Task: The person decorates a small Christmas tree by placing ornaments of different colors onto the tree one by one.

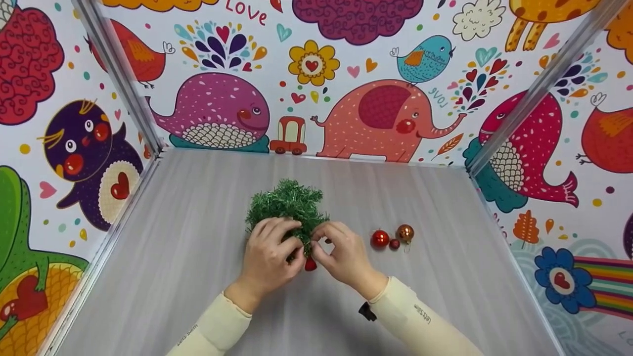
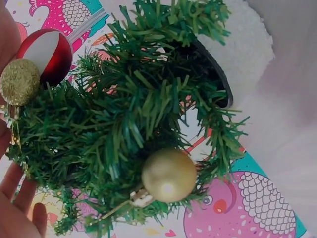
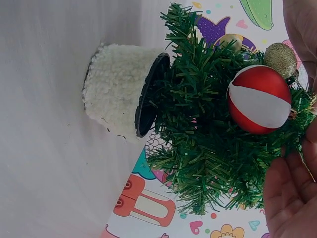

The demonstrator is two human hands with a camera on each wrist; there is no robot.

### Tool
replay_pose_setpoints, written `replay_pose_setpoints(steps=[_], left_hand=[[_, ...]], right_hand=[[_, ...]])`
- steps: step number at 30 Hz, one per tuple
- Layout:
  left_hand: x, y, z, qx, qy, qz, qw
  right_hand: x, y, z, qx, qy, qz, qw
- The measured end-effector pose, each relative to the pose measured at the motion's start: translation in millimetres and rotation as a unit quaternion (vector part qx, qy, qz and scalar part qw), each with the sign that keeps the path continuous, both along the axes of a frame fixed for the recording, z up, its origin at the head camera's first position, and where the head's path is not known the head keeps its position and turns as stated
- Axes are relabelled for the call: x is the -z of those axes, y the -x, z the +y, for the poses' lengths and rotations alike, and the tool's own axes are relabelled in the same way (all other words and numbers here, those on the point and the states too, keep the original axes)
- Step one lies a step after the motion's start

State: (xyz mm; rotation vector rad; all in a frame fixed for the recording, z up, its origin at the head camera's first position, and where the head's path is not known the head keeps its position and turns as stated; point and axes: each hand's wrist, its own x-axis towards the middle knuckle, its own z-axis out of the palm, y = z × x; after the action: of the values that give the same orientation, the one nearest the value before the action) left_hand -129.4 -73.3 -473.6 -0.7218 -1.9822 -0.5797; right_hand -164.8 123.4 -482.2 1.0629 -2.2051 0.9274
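Note:
A small green Christmas tree (image 1: 287, 198) lies tipped with its top towards the person. Its pot has a fuzzy white cover (image 3: 116, 89). My left hand (image 1: 272, 254) curls its fingers at the tree's tip and pinches a branch there, fingertips partly hidden. Close beside it, my right hand (image 1: 343, 252) has thumb and forefinger together on a thin gold string (image 3: 309, 168). Near the fingers hang a red-and-white ball ornament (image 3: 260, 99) and a gold glitter ball (image 2: 20, 82). A smooth gold ball (image 2: 169, 175) hangs further down the tree.
To the right of the tree on the grey table (image 1: 198, 198) lie a shiny red ball (image 1: 380, 239), a small dark red ball (image 1: 394, 244) and a copper-coloured ball (image 1: 405, 233). Walls with cartoon animals (image 1: 222, 113) enclose the table at the back and sides.

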Motion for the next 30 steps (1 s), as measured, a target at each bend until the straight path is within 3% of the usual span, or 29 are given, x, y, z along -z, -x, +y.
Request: replay_pose_setpoints(steps=[8, 16, 24, 30], left_hand=[[-2.2, 0.0, 0.6, -0.016, 0.063, 0.047, 0.9968], [-5.4, 1.9, 1.8, -0.017, 0.095, 0.059, 0.9936], [-9.9, -1.0, 5.6, -0.058, 0.119, 0.011, 0.9912], [-12.1, -4.4, 9.2, -0.079, 0.117, -0.018, 0.9899]], right_hand=[[-0.7, 0.2, 0, -0.015, 0.002, -0.020, 0.9997], [-1.6, 0.0, 2, -0.016, 0.002, -0.043, 0.9990], [-2.6, 0.0, 2, -0.004, -0.013, -0.043, 0.9990], [-3.3, -2.1, 1, 0.014, -0.011, -0.068, 0.9975]])
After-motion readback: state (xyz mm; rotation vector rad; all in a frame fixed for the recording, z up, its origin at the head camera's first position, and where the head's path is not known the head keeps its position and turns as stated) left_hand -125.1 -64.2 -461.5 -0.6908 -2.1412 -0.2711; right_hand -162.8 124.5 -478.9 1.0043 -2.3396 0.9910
